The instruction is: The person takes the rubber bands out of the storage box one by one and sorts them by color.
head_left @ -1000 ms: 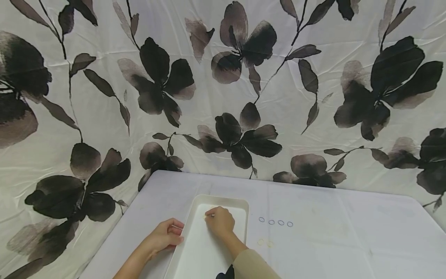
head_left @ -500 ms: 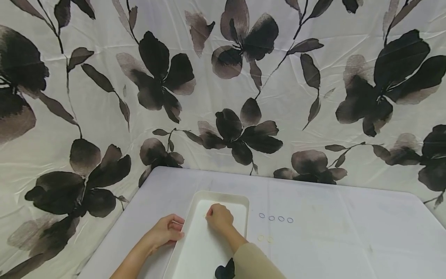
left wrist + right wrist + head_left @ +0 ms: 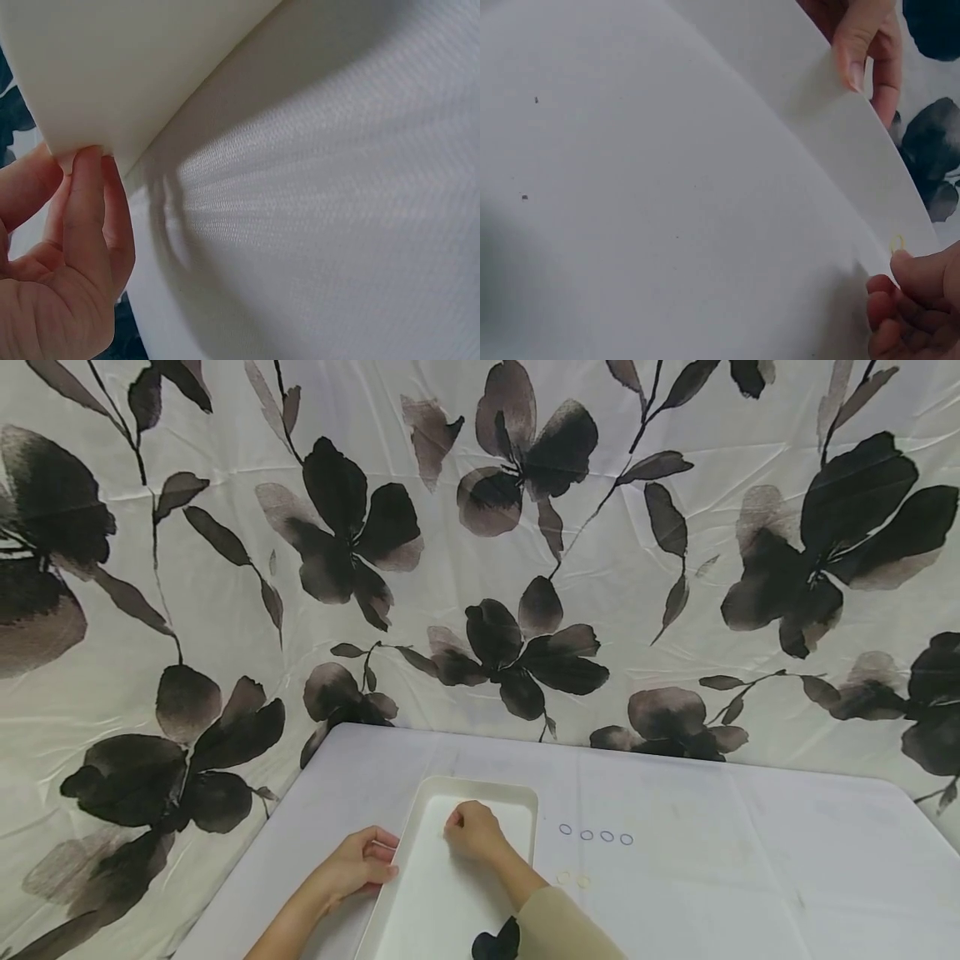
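From my end, R hand [image 3: 474,831] is closed in a pinch, thumb vs curled fingers, w/ a small yellow ring [image 3: 898,237] poking past the thumb tip on R wrist cam; head cam's too far off for me to make it out. Pinch sits over the white tray [image 3: 480,785], toward its 12 o'clock end; can't tell if ring touches tray. From there, betw 8 & 9 o'clock, L hand [image 3: 356,864] grips the tray's side rim, thumb & fingers on the edge. R wrist cam gives me a couple dk specks [image 3: 536,100] on tray floor. Beige sleeve [image 3: 566,931] runs off betw 4 & 5 o'clock, dk shape [image 3: 491,945] beside it, can't ID. Off the tray, from R hand: 4 blue rings [image 3: 602,837] in a row at 3 o'clock, 2 pale yellow rings [image 3: 578,882] at 4 o'clock, all on white table [image 3: 720,860]; flowered curtain [image 3: 480,560] at 12 o'clock
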Motion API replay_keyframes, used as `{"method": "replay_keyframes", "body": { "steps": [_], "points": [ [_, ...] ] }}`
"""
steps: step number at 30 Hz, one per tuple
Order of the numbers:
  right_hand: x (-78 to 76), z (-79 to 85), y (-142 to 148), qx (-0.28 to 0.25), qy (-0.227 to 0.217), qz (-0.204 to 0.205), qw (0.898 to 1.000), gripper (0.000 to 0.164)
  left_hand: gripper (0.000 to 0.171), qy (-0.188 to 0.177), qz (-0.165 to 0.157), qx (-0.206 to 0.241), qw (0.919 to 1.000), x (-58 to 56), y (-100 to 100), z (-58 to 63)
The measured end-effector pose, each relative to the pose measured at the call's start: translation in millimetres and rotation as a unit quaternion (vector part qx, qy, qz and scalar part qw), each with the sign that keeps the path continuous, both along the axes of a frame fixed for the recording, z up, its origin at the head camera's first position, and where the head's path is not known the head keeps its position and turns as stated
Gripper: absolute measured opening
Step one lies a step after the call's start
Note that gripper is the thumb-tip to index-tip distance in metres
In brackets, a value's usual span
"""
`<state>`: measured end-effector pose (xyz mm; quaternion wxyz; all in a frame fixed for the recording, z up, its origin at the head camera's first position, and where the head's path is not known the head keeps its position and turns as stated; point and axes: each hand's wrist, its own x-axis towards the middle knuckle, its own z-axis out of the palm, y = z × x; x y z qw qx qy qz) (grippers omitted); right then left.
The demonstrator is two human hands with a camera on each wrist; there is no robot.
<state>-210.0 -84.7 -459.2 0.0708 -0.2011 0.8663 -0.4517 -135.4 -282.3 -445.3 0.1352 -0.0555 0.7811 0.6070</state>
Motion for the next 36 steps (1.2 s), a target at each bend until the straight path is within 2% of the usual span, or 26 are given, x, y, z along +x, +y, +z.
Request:
{"method": "replay_keyframes", "body": {
  "steps": [9, 19, 27, 36],
  "points": [
    [-5.7, 6.8, 6, -0.054, -0.066, 0.036, 0.996, 0.012, 0.040, -0.002, 0.000, -0.004, 1.0000, 0.0, 1, -0.6],
    [-8.4, 17.3, 15, -0.151, -0.126, 0.010, 0.980, 0.006, 0.041, 0.002, -0.001, -0.005, 1.0000, 1.4, 2, 2.7],
    [-10.1, 23.7, 22, -0.174, -0.150, -0.005, 0.973, 0.003, 0.040, -0.001, -0.003, -0.006, 1.0000, 1.0, 2, 5.1],
    [-12.4, 29.0, 29, -0.186, -0.168, -0.002, 0.968, 0.008, 0.039, -0.001, -0.001, -0.003, 1.0000, -0.4, 2, 2.4]
  ]
}}
